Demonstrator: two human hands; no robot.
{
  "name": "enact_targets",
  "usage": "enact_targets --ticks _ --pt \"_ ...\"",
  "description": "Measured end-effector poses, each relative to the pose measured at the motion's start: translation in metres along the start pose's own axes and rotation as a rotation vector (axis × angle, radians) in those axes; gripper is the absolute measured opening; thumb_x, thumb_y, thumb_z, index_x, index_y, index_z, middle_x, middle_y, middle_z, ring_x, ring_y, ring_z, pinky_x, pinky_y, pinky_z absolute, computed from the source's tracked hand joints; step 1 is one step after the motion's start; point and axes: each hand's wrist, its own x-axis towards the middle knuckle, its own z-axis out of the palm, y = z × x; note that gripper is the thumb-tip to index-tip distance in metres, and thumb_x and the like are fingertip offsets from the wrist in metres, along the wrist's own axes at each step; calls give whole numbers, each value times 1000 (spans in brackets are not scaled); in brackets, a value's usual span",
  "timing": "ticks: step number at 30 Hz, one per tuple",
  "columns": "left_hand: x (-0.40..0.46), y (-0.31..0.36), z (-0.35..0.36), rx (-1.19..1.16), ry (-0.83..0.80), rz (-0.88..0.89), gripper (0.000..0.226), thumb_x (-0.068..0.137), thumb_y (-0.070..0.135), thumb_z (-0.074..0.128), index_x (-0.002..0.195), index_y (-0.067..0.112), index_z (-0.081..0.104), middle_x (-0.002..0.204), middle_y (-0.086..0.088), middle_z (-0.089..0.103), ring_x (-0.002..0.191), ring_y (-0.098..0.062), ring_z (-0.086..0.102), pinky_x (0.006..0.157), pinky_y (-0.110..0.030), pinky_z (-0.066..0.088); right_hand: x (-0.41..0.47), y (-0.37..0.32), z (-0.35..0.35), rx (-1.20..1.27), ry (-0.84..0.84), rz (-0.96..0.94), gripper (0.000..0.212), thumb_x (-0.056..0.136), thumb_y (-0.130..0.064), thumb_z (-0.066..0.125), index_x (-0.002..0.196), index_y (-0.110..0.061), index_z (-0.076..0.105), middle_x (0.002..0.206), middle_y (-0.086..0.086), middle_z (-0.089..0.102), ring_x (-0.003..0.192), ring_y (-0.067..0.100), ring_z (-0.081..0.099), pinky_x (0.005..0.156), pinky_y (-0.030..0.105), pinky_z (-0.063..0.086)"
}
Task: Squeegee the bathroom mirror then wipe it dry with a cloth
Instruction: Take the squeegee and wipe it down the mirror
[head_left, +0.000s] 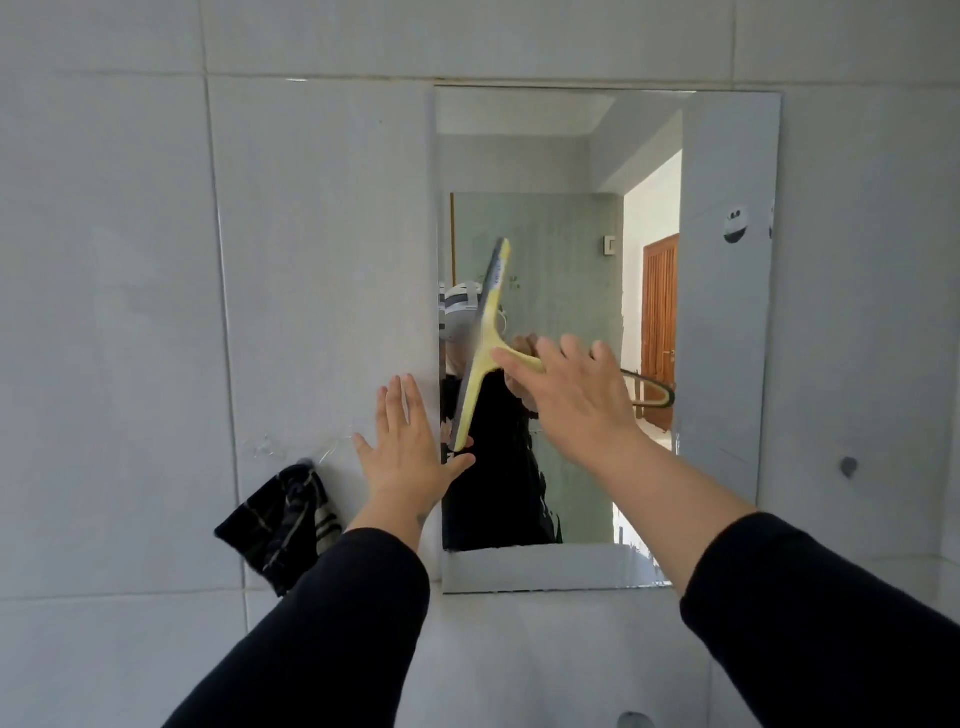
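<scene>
A frameless rectangular mirror (727, 322) hangs on the white tiled wall. My right hand (576, 395) grips the handle of a yellow squeegee (480, 353). Its blade stands nearly upright, tilted a little to the right, against the glass close to the mirror's left edge. My left hand (408, 452) lies flat with fingers spread on the tile just left of the mirror, its thumb reaching the glass under the blade's lower end. A dark striped cloth (283, 525) hangs on the wall, left of my left forearm.
The mirror reflects a person in dark clothes, a green wall and a wooden door. A small round fixture (848, 466) is on the tile right of the mirror. A grey object (636, 719) shows at the bottom edge.
</scene>
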Motion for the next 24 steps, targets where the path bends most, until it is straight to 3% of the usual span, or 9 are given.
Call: enact_targets --ticks 5,16,24 --pt "2 3 5 1 2 -11 121 74 68 59 145 14 -24 158 -1 -20 145 -19 -15 114 -58 14 21 -14 15 -35 -5 -134 61 94 -15 34 147 -41 19 137 4 41 121 25 35 93 40 28" --pt "1 16 17 22 -22 -2 121 75 66 60 146 17 -24 157 -1 -22 146 -21 -11 114 -59 15 20 9 30 56 13 -103 62 95 -12 31 145 -48 24 116 1 50 109 21 41 87 36 28" --pt "-11 34 17 45 -17 3 120 76 63 61 146 15 -23 157 -2 -21 146 -22 -13 114 -57 15 9 34 37 37 -10 -56 58 99 -17 33 144 -51 20 115 2 50 111 22 42 82 36 29"
